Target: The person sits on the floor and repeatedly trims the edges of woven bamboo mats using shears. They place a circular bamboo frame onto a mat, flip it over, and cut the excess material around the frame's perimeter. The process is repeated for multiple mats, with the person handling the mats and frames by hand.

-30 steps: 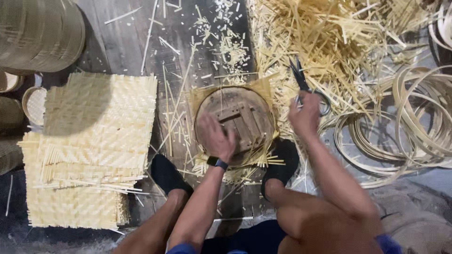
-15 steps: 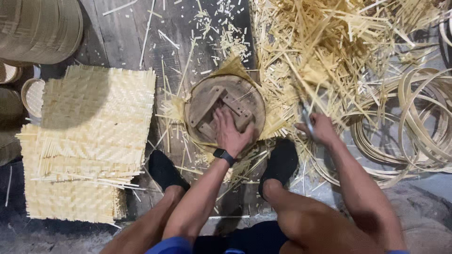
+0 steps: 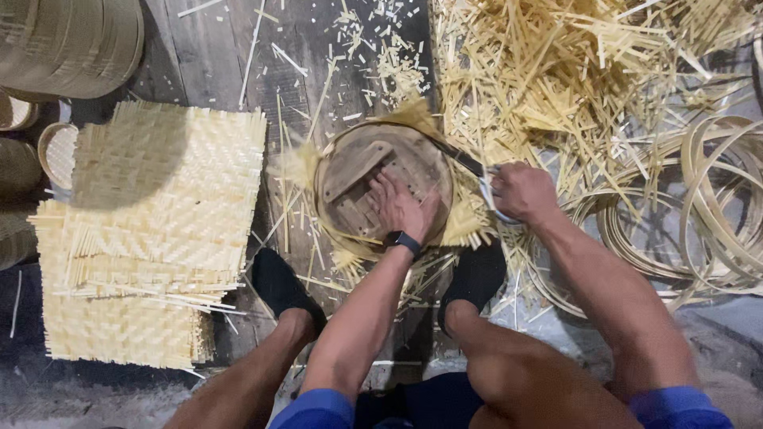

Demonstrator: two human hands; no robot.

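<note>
My left hand (image 3: pixel 401 205) presses flat on a round wooden form (image 3: pixel 354 179) that lies on a woven bamboo mat, whose frayed corners (image 3: pixel 465 222) stick out around it. A dark watch sits on that wrist. My right hand (image 3: pixel 523 191) grips scissors (image 3: pixel 477 171), their blades at the right rim of the disc, against the mat's edge. Both feet in dark shoes rest just below the disc.
A stack of square woven bamboo mats (image 3: pixel 151 230) lies at the left. Round bamboo baskets (image 3: pixel 67 44) stand at the upper left. Loose bamboo strips (image 3: pixel 588 71) pile up at the upper right, with coiled bamboo hoops (image 3: pixel 699 214) at the right. Trimmings litter the dark wooden floor.
The disc and mat have turned under my left hand. My right hand has come down from above the disc to its right rim, with the scissors now at the mat's edge.
</note>
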